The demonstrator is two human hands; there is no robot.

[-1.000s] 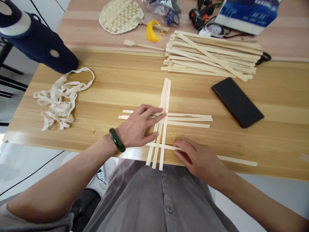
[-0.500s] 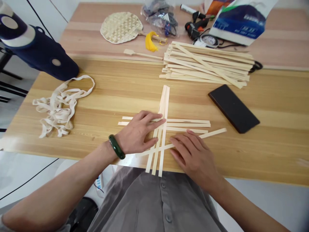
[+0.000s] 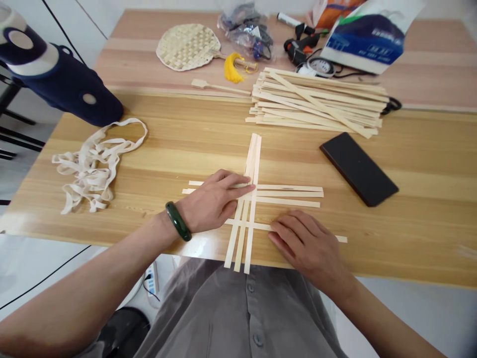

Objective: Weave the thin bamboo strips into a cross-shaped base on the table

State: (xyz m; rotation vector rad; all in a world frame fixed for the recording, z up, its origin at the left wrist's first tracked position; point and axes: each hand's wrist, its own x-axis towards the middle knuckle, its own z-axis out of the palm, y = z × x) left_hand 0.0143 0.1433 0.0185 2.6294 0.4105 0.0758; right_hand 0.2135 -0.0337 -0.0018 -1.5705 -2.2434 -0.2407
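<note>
Two flat bare hands, left hand (image 3: 212,204) and right hand (image 3: 307,243), on crossed pale bamboo strips (image 3: 253,159).
Neither clamps; the right hand lies nearer the lowest crosswise strip (image 3: 341,239), running toward three o'clock.

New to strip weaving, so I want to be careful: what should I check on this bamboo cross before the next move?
Left hand on the crossing: ok, lying across the upper crosswise strips.
Right hand on the lowest crosswise strip: ok, resting flat.
Lengthwise strips: not ok, their near ends splay apart.
Over-under pattern: cannot tell, the hands cover much of it.
Spare strips: ok, stacked beyond the work.
</note>
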